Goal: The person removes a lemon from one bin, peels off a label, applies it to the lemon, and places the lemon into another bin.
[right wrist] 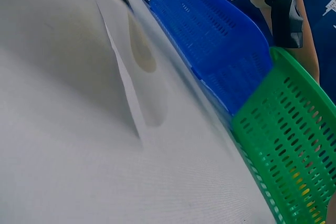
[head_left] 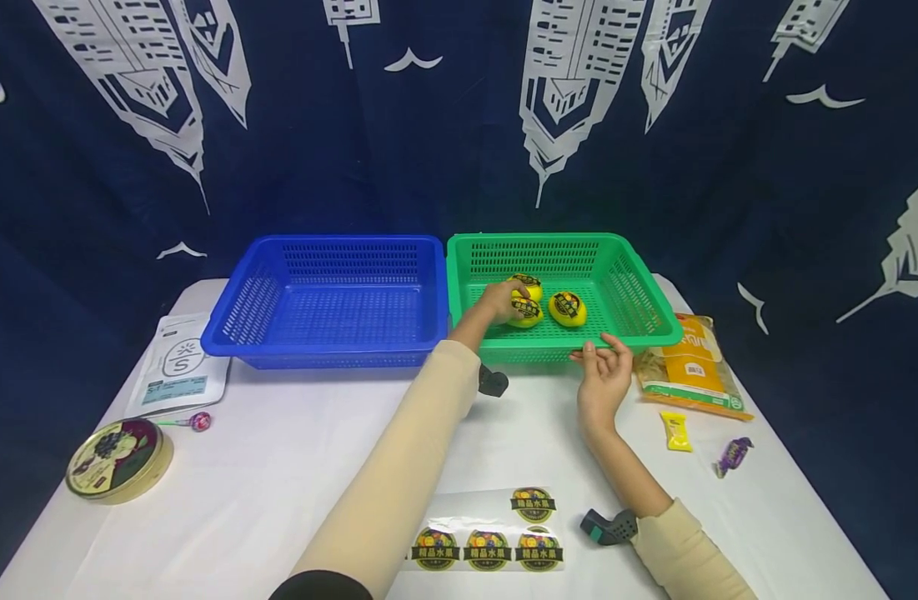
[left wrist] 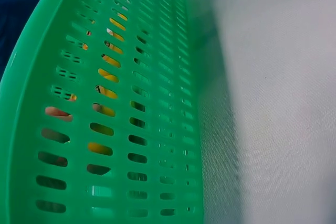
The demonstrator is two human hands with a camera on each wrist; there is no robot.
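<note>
Inside the green basket [head_left: 631, 327] are yellow lemons with dark round stickers: one lemon [head_left: 567, 309] lies apart on the right, and another lemon [head_left: 532, 285] sits behind the one at my left hand. My left hand [head_left: 498, 302] reaches over the basket's near left side, with thumb and fingers about the front lemon [head_left: 528, 313]. At the near rim is my right hand [head_left: 604, 379], its fingers loosely bent and touching the rim, no lemon in it. In the left wrist view, yellow patches show through the slots of the green basket wall [left wrist: 118, 145].
A blue basket [head_left: 353, 312] stands against the green one. A sticker sheet [head_left: 489, 523] lies at the front. On the left are a white pouch [head_left: 181, 362], a lollipop [head_left: 199, 422] and a round tin [head_left: 121, 460]; on the right, an orange bag [head_left: 691, 362], yellow packet [head_left: 676, 431] and purple candy [head_left: 733, 456].
</note>
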